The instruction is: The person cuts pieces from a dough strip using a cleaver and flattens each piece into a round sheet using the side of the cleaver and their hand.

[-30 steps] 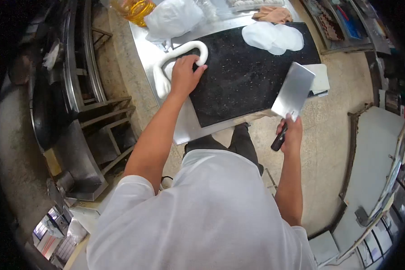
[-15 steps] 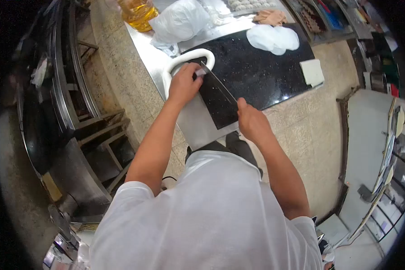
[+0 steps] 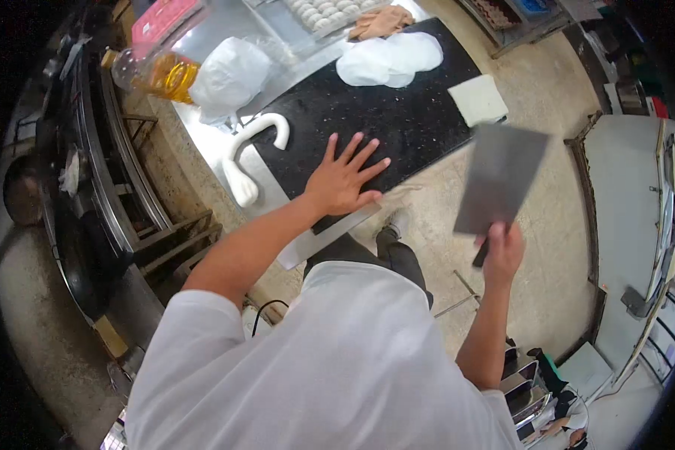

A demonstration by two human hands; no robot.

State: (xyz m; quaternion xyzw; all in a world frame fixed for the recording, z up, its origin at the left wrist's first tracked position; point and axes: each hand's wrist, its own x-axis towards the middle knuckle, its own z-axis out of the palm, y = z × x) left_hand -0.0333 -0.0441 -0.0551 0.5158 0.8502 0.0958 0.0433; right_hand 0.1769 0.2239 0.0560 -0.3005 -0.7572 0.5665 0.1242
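My left hand (image 3: 341, 176) lies palm down with spread fingers on the black work board (image 3: 307, 112), near its front edge. What may be under the palm is hidden. My right hand (image 3: 504, 251) grips the dark handle of a cleaver (image 3: 502, 176), its broad grey blade raised over the floor to the right of the board. A curved white dough rope (image 3: 240, 184) rests at the board's left side, partly on the steel tabletop, apart from both hands. Several thin white dough rounds (image 3: 390, 60) overlap at the back of the board.
An oil bottle (image 3: 169, 76) lies tilted at the back left beside a white plastic bag (image 3: 232, 71). A pale square pad (image 3: 478, 100) sits on the board's right corner. Behind are a tan cloth (image 3: 381, 22), a tray of small dough pieces (image 3: 326, 11) and a pink container (image 3: 161, 22).
My left hand has left the dough rope and opened flat on the board. My right hand has swung the cleaver away to the right. The rope is shorter and differently curved.
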